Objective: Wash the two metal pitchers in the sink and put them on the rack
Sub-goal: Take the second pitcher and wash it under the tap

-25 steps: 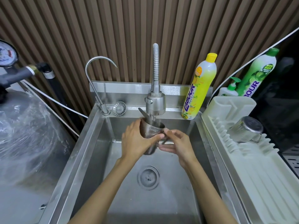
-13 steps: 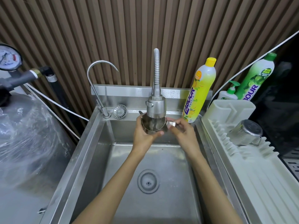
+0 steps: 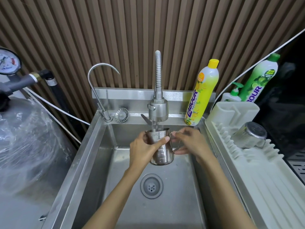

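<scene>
A metal pitcher (image 3: 162, 152) is held upright over the steel sink (image 3: 178, 187), right under the spray tap (image 3: 158, 111), and water runs into its mouth. My left hand (image 3: 142, 148) wraps around its body from the left, thumb across the front. My right hand (image 3: 191, 142) grips its handle on the right side. A second metal pitcher (image 3: 249, 137) lies upside down and tilted on the white drying rack (image 3: 264, 179) to the right of the sink.
A thin curved tap (image 3: 99, 76) and a loose strainer (image 3: 121, 115) sit at the sink's back left. A yellow soap bottle (image 3: 202, 93), a pump bottle (image 3: 231, 95) and a green bottle (image 3: 257, 80) stand at the back right. A plastic-wrapped tank (image 3: 24, 142) is on the left.
The pitcher, held close up against the tap head half a second ago, has come down and toward me and now stands upright under the running water. Both hands keep their grip.
</scene>
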Motion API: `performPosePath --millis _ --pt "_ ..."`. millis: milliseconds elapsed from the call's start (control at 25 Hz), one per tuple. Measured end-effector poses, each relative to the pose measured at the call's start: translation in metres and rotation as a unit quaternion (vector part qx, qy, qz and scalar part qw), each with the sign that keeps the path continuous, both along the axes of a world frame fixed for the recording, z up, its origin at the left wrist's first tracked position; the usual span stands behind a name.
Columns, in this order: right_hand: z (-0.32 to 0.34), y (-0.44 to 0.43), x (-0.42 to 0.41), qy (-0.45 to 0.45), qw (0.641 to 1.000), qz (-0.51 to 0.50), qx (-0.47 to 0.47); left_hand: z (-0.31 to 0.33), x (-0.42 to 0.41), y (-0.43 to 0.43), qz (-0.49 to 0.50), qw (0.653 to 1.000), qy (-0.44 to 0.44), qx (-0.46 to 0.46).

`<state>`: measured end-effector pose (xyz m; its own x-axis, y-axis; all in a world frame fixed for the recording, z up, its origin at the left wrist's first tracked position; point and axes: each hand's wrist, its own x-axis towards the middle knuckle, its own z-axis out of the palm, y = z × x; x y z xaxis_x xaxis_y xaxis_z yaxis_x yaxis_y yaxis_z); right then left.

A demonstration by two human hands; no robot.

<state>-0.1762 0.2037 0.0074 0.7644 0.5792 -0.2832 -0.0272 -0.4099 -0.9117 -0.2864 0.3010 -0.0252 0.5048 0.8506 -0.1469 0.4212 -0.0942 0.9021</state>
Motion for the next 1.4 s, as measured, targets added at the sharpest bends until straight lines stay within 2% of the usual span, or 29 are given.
performPosePath --millis 80,160,240,280,360,400,480,520,600,640,720,760,840,880,960,1040,1080,1160,1240,1320,1400 --pt "0.012 -0.003 0.002 -0.15 0.986 0.001 -0.074 -0.006 0.006 -0.001 -0.038 0.991 -0.068 -0.108" --pt "0.015 -0.004 -0.002 -0.279 0.955 -0.005 -0.098 -0.011 0.015 -0.002 -0.066 0.972 -0.141 -0.177" --pt "0.01 -0.002 -0.008 -0.313 0.948 -0.014 -0.052 -0.015 0.022 0.0 -0.057 0.965 -0.19 -0.174" --pt "0.002 0.0 -0.01 -0.277 0.961 -0.02 0.002 -0.015 0.024 0.002 -0.044 0.965 -0.206 -0.154" --pt "-0.015 0.007 -0.013 -0.141 0.982 -0.03 0.121 -0.01 0.023 0.009 -0.025 0.973 -0.218 -0.065" --pt "-0.023 0.009 -0.014 -0.052 0.982 -0.032 0.177 -0.005 0.02 0.012 -0.025 0.978 -0.208 -0.004" --pt "-0.038 0.014 -0.017 0.142 0.954 -0.025 0.262 0.005 0.013 0.015 -0.038 0.979 -0.154 0.127" --pt "-0.042 0.015 -0.019 0.213 0.935 -0.022 0.282 0.009 0.009 0.015 -0.04 0.977 -0.11 0.181" --pt "-0.041 0.012 -0.021 0.244 0.936 -0.011 0.254 0.013 0.003 0.009 -0.025 0.969 -0.025 0.244" --pt "-0.038 0.009 -0.021 0.226 0.948 -0.003 0.225 0.013 0.001 0.005 -0.009 0.97 0.002 0.243" --pt "-0.028 0.003 -0.018 0.17 0.973 -0.001 0.158 0.007 0.002 -0.001 0.019 0.982 0.023 0.185" --pt "-0.023 -0.001 -0.015 0.119 0.985 -0.009 0.122 0.005 0.004 -0.004 0.017 0.99 0.029 0.14" --pt "-0.011 -0.009 -0.006 -0.055 0.998 -0.028 0.029 0.002 0.01 -0.005 -0.034 0.999 0.028 0.031" --pt "-0.005 -0.012 -0.002 -0.144 0.989 -0.03 -0.015 0.0 0.013 -0.003 -0.064 0.997 0.006 -0.032" --pt "0.003 -0.016 0.0 -0.26 0.964 -0.02 -0.049 -0.003 0.019 0.001 -0.104 0.981 -0.071 -0.149" --pt "0.003 -0.016 -0.003 -0.317 0.948 -0.005 -0.037 -0.009 0.026 0.005 -0.106 0.963 -0.157 -0.194" --pt "0.001 -0.014 -0.004 -0.317 0.948 -0.002 -0.019 -0.012 0.028 0.007 -0.095 0.956 -0.196 -0.194" --pt "-0.011 -0.006 -0.006 -0.236 0.971 0.002 0.046 -0.011 0.028 0.009 -0.067 0.957 -0.239 -0.151" --pt "-0.03 0.001 -0.011 -0.09 0.988 0.006 0.126 -0.008 0.023 0.013 -0.039 0.974 -0.223 -0.023" --pt "-0.048 0.008 -0.018 0.077 0.976 0.009 0.204 -0.001 0.014 0.013 -0.044 0.975 -0.169 0.135" --pt "-0.057 0.01 -0.023 0.203 0.944 0.011 0.26 0.004 0.006 0.01 -0.056 0.964 -0.102 0.238"
